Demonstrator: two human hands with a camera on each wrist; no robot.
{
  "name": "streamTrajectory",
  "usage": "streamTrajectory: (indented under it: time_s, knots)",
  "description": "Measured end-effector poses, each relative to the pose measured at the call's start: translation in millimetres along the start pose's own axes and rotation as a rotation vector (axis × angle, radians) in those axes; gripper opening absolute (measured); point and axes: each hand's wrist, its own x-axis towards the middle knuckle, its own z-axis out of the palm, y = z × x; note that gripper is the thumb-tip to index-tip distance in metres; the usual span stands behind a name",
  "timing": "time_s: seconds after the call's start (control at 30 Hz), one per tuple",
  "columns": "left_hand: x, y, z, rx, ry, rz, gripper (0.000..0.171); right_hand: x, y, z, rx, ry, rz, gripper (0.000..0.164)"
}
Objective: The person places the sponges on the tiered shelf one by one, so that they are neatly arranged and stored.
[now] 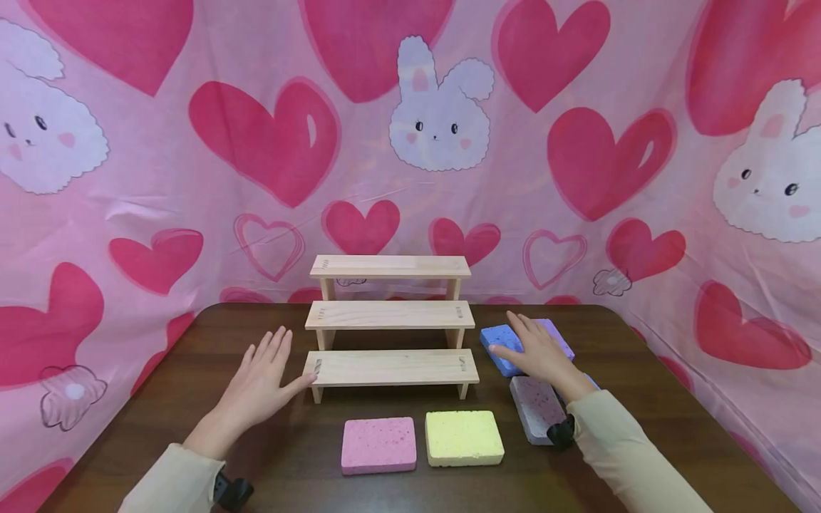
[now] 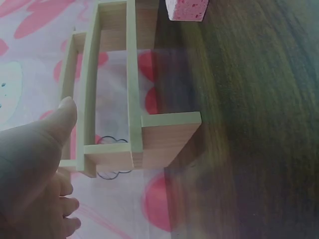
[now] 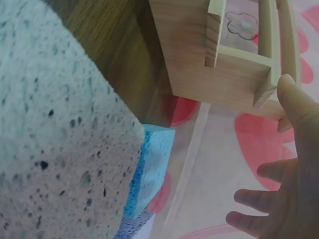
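A three-step wooden stand (image 1: pixel 393 366) stands mid-table. To its left, my left hand (image 1: pixel 259 381) is held with fingers extended and nothing in it; the thumb overlaps the lowest step's end in the head view. In the left wrist view, that hand (image 2: pixel 35 164) appears beside the stand (image 2: pixel 134 99). My right hand (image 1: pixel 541 350), fingers spread, hovers by a blue sponge (image 1: pixel 497 342) and a purple sponge (image 1: pixel 561 340), partly covering both. Under its wrist lies a greyish sponge (image 1: pixel 534 402), large in the right wrist view (image 3: pixel 65 134). This hand (image 3: pixel 294 184) also holds nothing.
In front of the stand lie a pink sponge (image 1: pixel 378 443) and a yellow sponge (image 1: pixel 463 436). Another blue edge (image 1: pixel 591 382) peeks out behind the right wrist. A pink cloth with hearts and rabbits (image 1: pixel 359 157) hangs behind the dark wooden table (image 1: pixel 288 470).
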Motion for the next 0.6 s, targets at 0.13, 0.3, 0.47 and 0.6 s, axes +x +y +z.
streamTrajectory:
  time_s: [0.13, 0.3, 0.47, 0.6]
  knots:
    - [0.9, -2.4, 3.2, -0.024, -0.018, 0.002, 0.091, 1, 3, 2, 0.023, -0.005, 0.003, 0.088]
    - [1.8, -4.3, 7.0, -0.050, -0.024, 0.019, 0.091, 4, 8, 5, 0.062, -0.019, 0.017, 0.088]
    - [3.0, -5.9, 10.5, -0.076, -0.042, 0.022, 0.092, 6, 10, 5, 0.092, -0.047, 0.046, 0.090]
    - [3.5, -5.9, 13.6, -0.098, -0.060, 0.017, 0.091, 6, 12, 5, 0.093, -0.045, 0.040, 0.088]
